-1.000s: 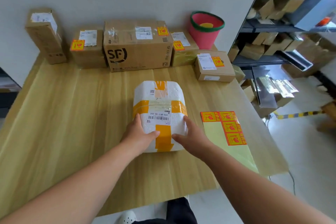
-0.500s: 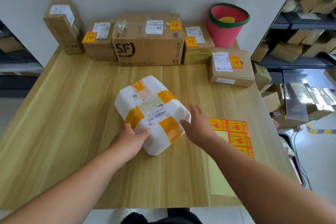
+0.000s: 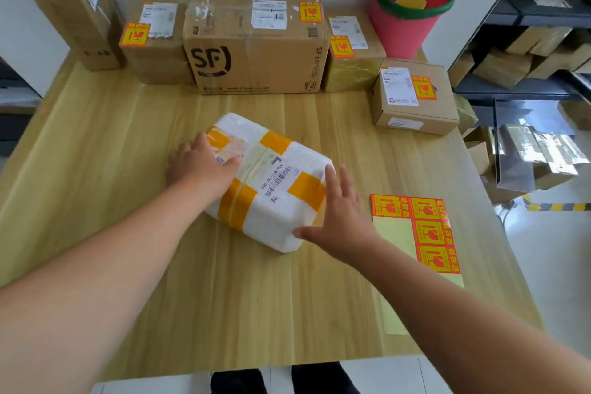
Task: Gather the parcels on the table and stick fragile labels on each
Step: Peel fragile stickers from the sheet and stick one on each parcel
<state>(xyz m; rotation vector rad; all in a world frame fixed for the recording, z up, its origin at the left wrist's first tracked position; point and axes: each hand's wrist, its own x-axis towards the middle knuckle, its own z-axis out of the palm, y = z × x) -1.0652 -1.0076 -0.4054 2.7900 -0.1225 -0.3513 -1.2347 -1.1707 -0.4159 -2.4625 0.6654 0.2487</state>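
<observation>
A white foam parcel point(image 3: 271, 198) with orange tape lies at an angle in the middle of the wooden table point(image 3: 96, 176). My left hand point(image 3: 200, 161) rests flat on its far left top. My right hand point(image 3: 339, 217) presses its near right corner, fingers spread. A sheet of orange fragile labels point(image 3: 428, 230) lies to the right. Along the wall stand a tall brown box point(image 3: 80, 9) with no orange label in view, a small labelled box point(image 3: 156, 41), a big SF carton point(image 3: 256, 41), a taped box point(image 3: 351, 51) and a flat box point(image 3: 415, 96), all four labelled.
A red bin with a green rim point(image 3: 412, 9) stands at the back right corner. Dark shelves with more cartons point(image 3: 527, 54) fill the right side beyond the table's edge. Bare wood lies left of and in front of the foam parcel.
The foam parcel has turned further, its long side now running diagonally. My left hand has slid from its near edge up onto its far left top. My right hand stays on the near right corner.
</observation>
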